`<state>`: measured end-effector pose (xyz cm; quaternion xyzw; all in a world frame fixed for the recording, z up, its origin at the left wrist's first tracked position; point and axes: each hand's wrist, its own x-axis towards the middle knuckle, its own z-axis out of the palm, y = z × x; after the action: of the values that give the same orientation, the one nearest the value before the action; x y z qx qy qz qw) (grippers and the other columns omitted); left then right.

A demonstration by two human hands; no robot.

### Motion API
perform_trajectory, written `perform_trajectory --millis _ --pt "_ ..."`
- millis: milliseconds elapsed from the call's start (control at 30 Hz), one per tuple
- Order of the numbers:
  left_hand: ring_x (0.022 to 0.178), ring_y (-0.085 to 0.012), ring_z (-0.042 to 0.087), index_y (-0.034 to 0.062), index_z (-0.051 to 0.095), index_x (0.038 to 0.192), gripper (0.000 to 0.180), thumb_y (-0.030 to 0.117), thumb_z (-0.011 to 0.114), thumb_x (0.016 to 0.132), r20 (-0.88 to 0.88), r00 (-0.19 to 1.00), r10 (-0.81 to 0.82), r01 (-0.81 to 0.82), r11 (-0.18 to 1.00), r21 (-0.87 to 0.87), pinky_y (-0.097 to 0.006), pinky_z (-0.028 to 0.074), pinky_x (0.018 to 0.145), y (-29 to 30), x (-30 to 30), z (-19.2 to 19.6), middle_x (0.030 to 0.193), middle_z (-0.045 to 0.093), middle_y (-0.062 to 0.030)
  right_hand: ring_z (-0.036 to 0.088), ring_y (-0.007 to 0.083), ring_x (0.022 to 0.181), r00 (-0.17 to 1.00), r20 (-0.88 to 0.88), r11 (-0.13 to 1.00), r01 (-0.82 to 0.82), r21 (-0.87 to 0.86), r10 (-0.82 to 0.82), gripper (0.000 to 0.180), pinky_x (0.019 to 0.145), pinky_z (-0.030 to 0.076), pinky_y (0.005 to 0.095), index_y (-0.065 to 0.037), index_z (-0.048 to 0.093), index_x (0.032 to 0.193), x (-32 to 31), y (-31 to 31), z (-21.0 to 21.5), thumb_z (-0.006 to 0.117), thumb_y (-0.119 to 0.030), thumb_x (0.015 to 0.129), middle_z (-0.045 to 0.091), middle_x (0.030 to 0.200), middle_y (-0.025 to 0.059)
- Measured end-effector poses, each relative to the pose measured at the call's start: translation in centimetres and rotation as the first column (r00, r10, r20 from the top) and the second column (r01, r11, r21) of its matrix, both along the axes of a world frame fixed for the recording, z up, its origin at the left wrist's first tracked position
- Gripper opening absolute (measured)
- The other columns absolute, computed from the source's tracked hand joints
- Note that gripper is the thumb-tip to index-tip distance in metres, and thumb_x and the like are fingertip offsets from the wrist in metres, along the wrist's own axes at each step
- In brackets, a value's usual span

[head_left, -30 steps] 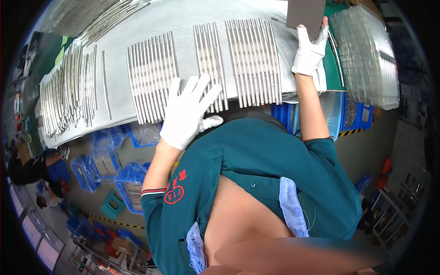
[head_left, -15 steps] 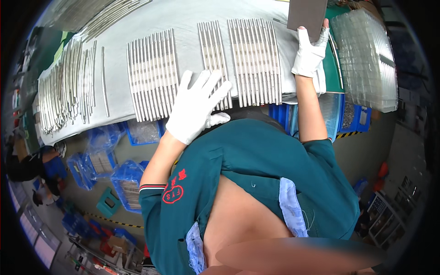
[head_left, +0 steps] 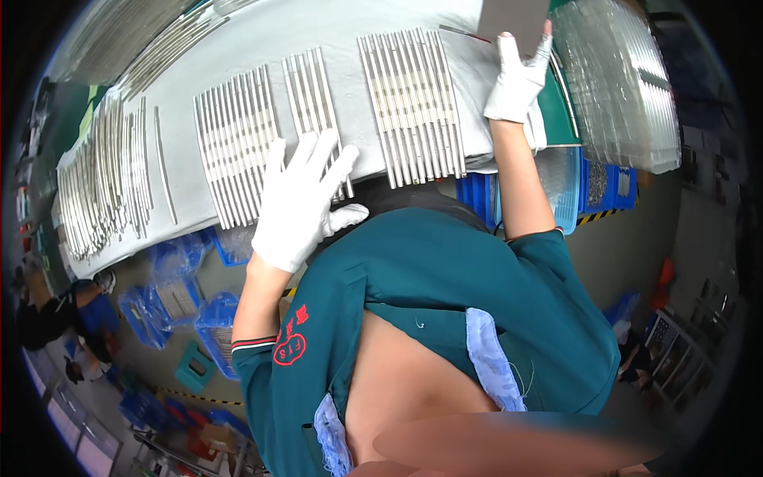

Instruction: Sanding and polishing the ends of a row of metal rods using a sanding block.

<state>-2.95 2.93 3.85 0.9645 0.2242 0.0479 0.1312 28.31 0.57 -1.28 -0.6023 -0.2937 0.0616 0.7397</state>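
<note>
Left white-gloved hand (head_left: 300, 203): grip spread flat, nearest | narrow middle row of silver metal rods (head_left: 315, 103): just beyond fingertips, long axes pointing away | right white-gloved hand (head_left: 518, 78): pinching grey flat card (head_left: 515, 17).

Just past my left hand (head_left: 298, 203) the small row of metal bars (head_left: 316, 103) blocks the way, with bare white cloth (head_left: 350, 119) on either side where my fingers could slip through.

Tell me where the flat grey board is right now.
In the head view, the flat grey board sits at the top right, held by the gloved right hand, between the rightmost batch of metal rods and the clear plastic trays.
</note>
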Motion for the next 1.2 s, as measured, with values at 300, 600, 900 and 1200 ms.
perform_trajectory --millis 300,600,900,1200 --pt "0.126 -0.0373 0.045 0.0126 0.046 0.14 0.081 0.058 0.063 0.075 0.094 0.965 -0.246 0.25 0.967 -0.038 -0.055 0.03 0.107 0.2 5.8 -2.3 0.137 0.048 -0.0183 0.046 0.0171 0.126 0.999 -0.03 0.997 -0.04 0.063 0.042 0.072 0.107 0.035 0.0283 -0.006 0.031 0.149 0.7 0.2 -1.0 0.068 -0.004 0.087 0.047 0.139 0.0088" --pt "0.124 -0.0336 0.046 0.0124 0.05 0.136 0.078 0.055 0.064 0.072 0.03 0.989 -0.144 0.144 0.99 -0.011 -0.056 0.028 0.107 0.1 3.4 -1.5 0.134 0.05 -0.0167 0.056 0.0238 0.112 0.952 -0.303 0.981 -0.1 -0.165 0.046 0.073 0.087 0.053 0.0316 -0.002 0.02 0.151 -2.9 -0.2 5.3 0.06 -0.009 0.09 0.047 0.137 0.017" --pt "0.127 -0.0339 0.045 0.0113 0.049 0.138 0.08 0.049 0.069 0.07 0.02 0.992 -0.125 0.126 0.99 -0.069 -0.056 0.025 0.109 0.1 2.6 -1.5 0.138 0.048 -0.0176 0.05 0.0252 0.121 0.991 -0.108 0.976 -0.101 -0.193 0.081 0.073 0.101 0.042 0.033 0.0 0.022 0.15 -1.6 -0.4 2.9 0.061 -0.013 0.089 0.045 0.14 0.0188" --pt "0.128 -0.0312 0.043 0.0112 0.05 0.135 0.078 0.047 0.072 0.069 0.095 0.971 -0.218 0.224 0.973 -0.05 -0.053 0.027 0.109 0.0 5.4 -2.0 0.136 0.05 -0.0154 0.045 0.0177 0.126 0.998 0.056 1.0 -0.012 -0.017 0.013 0.073 0.107 0.035 0.0285 -0.006 0.031 0.149 0.2 0.3 -0.8 0.069 -0.005 0.086 0.045 0.14 0.0097"
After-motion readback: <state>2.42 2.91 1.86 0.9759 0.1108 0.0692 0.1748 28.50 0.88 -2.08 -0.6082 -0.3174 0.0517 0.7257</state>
